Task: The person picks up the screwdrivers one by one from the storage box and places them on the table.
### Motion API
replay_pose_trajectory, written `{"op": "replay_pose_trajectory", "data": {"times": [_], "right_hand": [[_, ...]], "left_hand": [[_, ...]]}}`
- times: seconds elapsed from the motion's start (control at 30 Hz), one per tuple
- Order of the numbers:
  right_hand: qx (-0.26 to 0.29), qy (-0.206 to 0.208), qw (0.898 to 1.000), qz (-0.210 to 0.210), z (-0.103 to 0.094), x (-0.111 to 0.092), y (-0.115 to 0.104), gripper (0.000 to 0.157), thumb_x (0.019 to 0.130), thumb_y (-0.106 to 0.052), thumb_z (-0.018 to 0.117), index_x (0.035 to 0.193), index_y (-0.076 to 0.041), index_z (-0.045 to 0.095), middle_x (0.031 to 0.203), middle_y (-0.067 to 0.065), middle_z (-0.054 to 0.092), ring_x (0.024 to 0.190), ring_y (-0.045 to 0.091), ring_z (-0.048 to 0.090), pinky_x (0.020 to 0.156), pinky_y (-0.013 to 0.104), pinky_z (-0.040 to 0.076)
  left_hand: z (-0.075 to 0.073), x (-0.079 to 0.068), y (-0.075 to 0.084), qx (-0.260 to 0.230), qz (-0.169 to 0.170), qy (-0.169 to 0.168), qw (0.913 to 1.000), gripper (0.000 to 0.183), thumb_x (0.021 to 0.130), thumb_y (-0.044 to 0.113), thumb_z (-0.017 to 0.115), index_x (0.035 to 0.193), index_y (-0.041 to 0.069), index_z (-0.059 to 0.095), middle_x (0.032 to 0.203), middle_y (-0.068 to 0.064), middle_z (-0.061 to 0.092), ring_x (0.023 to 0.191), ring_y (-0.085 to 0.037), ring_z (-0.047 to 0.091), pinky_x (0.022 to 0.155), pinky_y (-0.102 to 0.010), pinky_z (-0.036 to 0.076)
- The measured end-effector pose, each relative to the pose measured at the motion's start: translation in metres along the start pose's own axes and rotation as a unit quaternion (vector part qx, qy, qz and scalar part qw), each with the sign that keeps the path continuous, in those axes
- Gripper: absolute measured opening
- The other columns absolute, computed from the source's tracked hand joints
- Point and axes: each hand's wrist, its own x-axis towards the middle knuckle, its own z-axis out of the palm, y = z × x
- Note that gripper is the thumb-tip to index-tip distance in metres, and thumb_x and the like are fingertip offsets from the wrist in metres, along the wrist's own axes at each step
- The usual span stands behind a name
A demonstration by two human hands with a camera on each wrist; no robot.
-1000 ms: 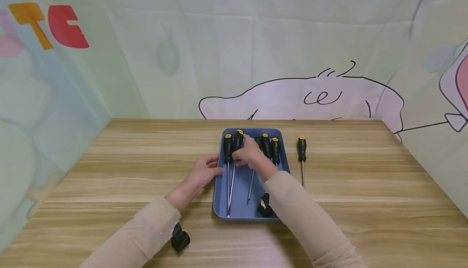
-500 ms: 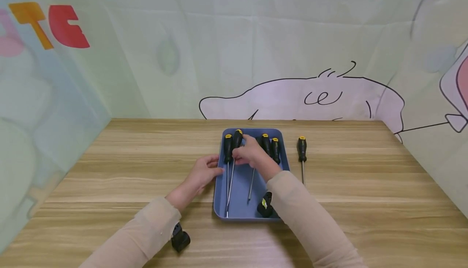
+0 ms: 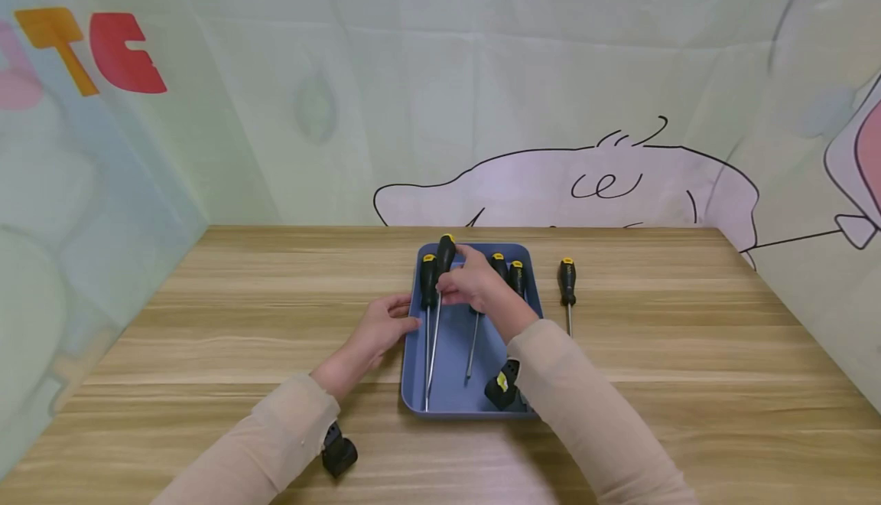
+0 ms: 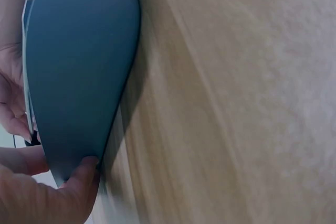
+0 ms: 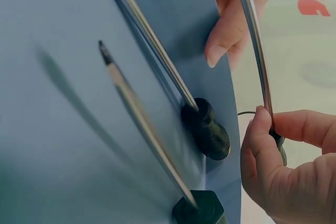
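My right hand [image 3: 473,279] pinches a long screwdriver [image 3: 446,255] with a black, yellow-capped handle. In the right wrist view, the thumb and fingers grip where its shaft [image 5: 257,45] meets the handle; the handle is mostly hidden behind them. That screwdriver slants above the blue rectangular tray [image 3: 454,405], its handle raised over the far rim. My left hand [image 3: 378,325] holds the tray's left wall, thumb over the rim and fingers against the outside [image 4: 79,56]. Another screwdriver [image 3: 428,279] lies along the tray's left side. A shorter screwdriver [image 3: 472,348] lies partly under my right hand.
Two more screwdriver handles, one [image 3: 516,275] at the edge, lie at the tray's right side. Outside, to the right, a single screwdriver [image 3: 567,283] rests on the wooden table [image 3: 275,260]. A printed cloth backdrop [image 3: 440,92] stands behind the table.
My right hand has lifted the screwdriver's handle slightly, up and away from the tray floor, past the far rim. The left hand stays on the tray wall.
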Motion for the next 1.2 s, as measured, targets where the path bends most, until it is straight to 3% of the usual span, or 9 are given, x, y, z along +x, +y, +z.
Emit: {"op": "replay_pose_trajectory", "data": {"times": [0.33, 0.7, 0.97, 1.2], "right_hand": [[0.030, -0.020, 0.999, 0.016, -0.006, -0.004, -0.004, 0.079, 0.081, 0.016, 0.055, 0.148, -0.006, 0.019, 0.123, 0.023, 0.052, 0.070, 0.023, 0.061, 0.054, 0.025, 0.055], [0.034, -0.025, 0.999, 0.021, -0.017, -0.009, -0.009, 0.076, 0.081, 0.014, 0.058, 0.146, -0.003, 0.024, 0.119, 0.026, 0.055, 0.070, 0.017, 0.060, 0.057, 0.025, 0.055], [0.029, -0.035, 0.999, 0.015, -0.025, -0.013, -0.011, 0.061, 0.082, 0.012, 0.058, 0.138, 0.002, 0.037, 0.106, 0.018, 0.057, 0.079, 0.022, 0.061, 0.058, 0.024, 0.055], [0.035, -0.049, 0.998, 0.008, -0.028, -0.016, -0.012, 0.061, 0.083, 0.012, 0.056, 0.139, 0.004, 0.033, 0.117, 0.025, 0.053, 0.074, 0.018, 0.060, 0.058, 0.024, 0.055]], "left_hand": [[0.000, -0.003, 0.000, -0.009, 0.003, 0.000, 1.0000, 0.048, 0.085, -0.010, 0.055, 0.132, -0.009, 0.042, 0.128, -0.029, 0.050, 0.115, -0.036, 0.052, 0.094, -0.038, 0.048], [-0.001, -0.002, 0.000, -0.004, -0.005, 0.000, 1.0000, 0.049, 0.086, -0.008, 0.056, 0.133, -0.006, 0.042, 0.129, -0.027, 0.049, 0.116, -0.035, 0.051, 0.095, -0.038, 0.046], [0.000, 0.000, -0.001, -0.005, -0.009, 0.002, 0.9999, 0.050, 0.086, -0.007, 0.057, 0.133, -0.005, 0.043, 0.130, -0.027, 0.049, 0.116, -0.035, 0.051, 0.095, -0.039, 0.047], [-0.001, 0.001, -0.001, 0.000, -0.010, 0.004, 0.9999, 0.049, 0.086, -0.007, 0.057, 0.133, -0.005, 0.043, 0.130, -0.027, 0.049, 0.117, -0.034, 0.051, 0.095, -0.039, 0.047]]}}
